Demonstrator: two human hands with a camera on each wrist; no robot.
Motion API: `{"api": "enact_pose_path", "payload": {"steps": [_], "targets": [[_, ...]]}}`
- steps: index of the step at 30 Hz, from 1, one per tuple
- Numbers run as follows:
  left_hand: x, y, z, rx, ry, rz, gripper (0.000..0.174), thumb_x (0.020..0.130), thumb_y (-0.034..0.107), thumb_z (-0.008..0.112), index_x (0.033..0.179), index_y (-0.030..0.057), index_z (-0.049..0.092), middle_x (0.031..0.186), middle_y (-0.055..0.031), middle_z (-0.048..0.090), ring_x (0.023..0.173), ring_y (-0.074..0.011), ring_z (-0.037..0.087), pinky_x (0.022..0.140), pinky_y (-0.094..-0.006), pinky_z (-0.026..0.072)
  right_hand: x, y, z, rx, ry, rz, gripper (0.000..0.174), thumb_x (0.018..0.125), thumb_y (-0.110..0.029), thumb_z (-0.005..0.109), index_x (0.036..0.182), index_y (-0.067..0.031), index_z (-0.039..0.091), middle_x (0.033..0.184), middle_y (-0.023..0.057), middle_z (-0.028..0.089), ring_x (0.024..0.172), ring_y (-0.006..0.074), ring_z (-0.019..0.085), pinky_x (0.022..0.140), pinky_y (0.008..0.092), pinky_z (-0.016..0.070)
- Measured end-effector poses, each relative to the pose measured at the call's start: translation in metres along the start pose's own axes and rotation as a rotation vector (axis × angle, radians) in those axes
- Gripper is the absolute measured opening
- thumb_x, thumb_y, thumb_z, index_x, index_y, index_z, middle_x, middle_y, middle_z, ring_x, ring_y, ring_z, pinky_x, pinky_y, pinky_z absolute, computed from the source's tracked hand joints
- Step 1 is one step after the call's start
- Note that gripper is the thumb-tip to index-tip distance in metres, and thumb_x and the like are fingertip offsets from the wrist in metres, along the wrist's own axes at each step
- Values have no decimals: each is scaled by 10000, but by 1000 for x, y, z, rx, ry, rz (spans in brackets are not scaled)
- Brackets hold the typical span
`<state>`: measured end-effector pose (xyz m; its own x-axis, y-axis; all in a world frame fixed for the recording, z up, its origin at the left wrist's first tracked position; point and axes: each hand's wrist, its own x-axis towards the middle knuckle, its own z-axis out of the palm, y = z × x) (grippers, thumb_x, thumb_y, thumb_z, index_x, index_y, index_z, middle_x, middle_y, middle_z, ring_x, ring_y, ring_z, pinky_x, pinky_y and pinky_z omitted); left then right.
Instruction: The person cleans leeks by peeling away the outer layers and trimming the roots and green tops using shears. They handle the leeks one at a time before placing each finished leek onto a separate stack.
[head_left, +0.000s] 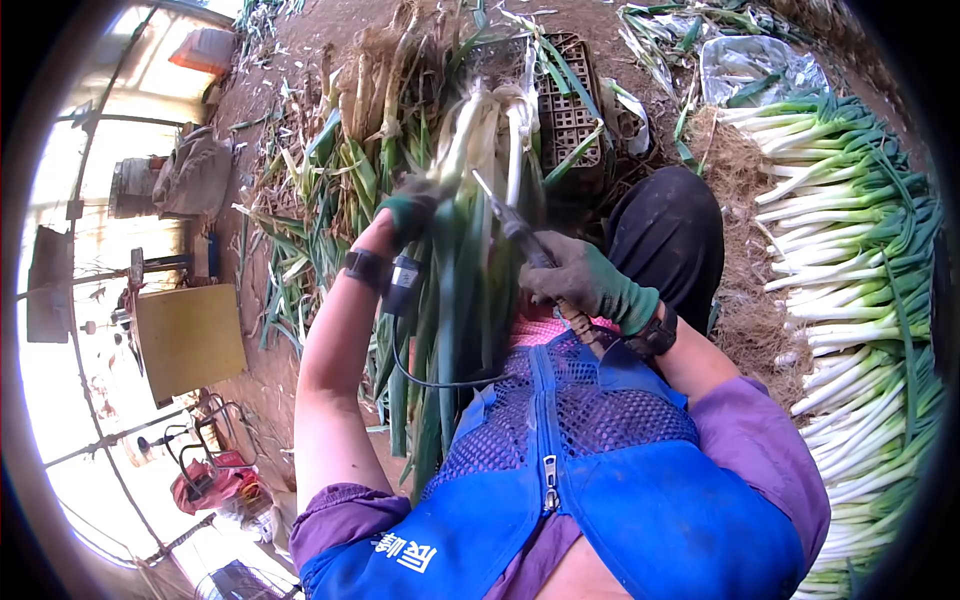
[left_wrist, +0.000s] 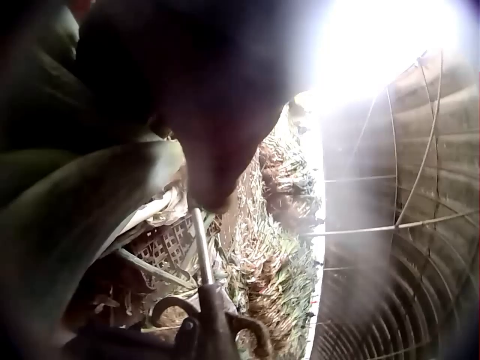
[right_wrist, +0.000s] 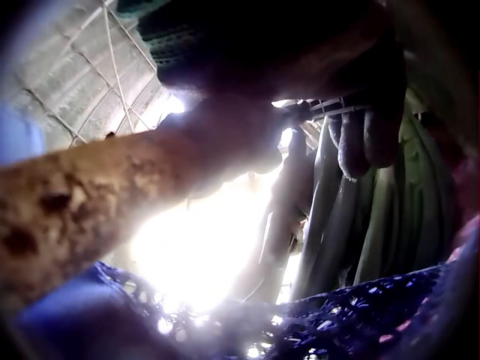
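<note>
My gloved left hand (head_left: pixel 410 212) grips a leek (head_left: pixel 462 135) near the top of its white stalk, its long green leaves hanging toward my body. Another pale stalk (head_left: pixel 515 155) stands just to the right, with blurred loose skins between. In my gloved right hand (head_left: pixel 585 277) is an air blow gun (head_left: pixel 520 232), fingers curled round its body and its thin metal nozzle angled at the stalks. The left wrist view shows the nozzle (left_wrist: pixel 202 247) close up, below dark fingers. A mottled brown handle or hose (right_wrist: pixel 90 202) runs back from the right hand.
Untrimmed leeks (head_left: pixel 375 90) with roots lie heaped at the front left. A plastic crate (head_left: pixel 570 110) stands ahead. Along the right, cleaned leeks (head_left: pixel 840 270) lie in a long row beside root scraps (head_left: pixel 735 190). A yellow board (head_left: pixel 190 340) stands at the left.
</note>
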<state>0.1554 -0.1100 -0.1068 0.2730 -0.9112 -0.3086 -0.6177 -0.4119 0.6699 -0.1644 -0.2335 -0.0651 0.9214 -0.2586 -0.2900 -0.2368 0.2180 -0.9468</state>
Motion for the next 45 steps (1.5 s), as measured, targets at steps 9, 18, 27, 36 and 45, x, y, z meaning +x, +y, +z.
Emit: {"api": "enact_pose_path", "payload": {"steps": [9,18,27,36,45], "targets": [[14,-86,-2,-456,-169,-28,287,999,344,503,1032,95,641,914,-39,670,833,-161,648,750,-322,534,20,-26,0,-204,32,-5,339,800,-314,704,928,-20,596,725,41,586,636,135,592,597,310,482],[0,1,-7,-49,46,-335,389,1057,348,357,1116,72,625,902,-17,635,848,-94,593,789,-298,498,25,-6,16,-203,-58,79,453,770,-399,718,951,-4,590,793,117,620,739,204,610,703,363,488],[-1,12,-6,-226,28,-407,338,1025,297,421,1035,76,677,943,-34,672,794,-115,623,724,-303,506,7,-29,21,-305,-65,24,490,766,-409,698,999,8,586,840,172,630,800,268,624,759,379,490],[14,-53,4,-85,75,125,219,935,259,653,836,64,649,714,-47,628,570,-143,566,525,-309,452,49,-19,7,-282,15,98,508,760,-414,693,965,35,575,737,156,625,771,288,670,719,397,522],[9,43,-31,241,441,-422,502,811,303,721,1186,-10,604,1005,-141,695,883,-222,654,794,-328,517,95,6,-1,-351,149,131,537,725,-438,690,958,43,651,836,210,693,796,319,689,741,386,534]]}}
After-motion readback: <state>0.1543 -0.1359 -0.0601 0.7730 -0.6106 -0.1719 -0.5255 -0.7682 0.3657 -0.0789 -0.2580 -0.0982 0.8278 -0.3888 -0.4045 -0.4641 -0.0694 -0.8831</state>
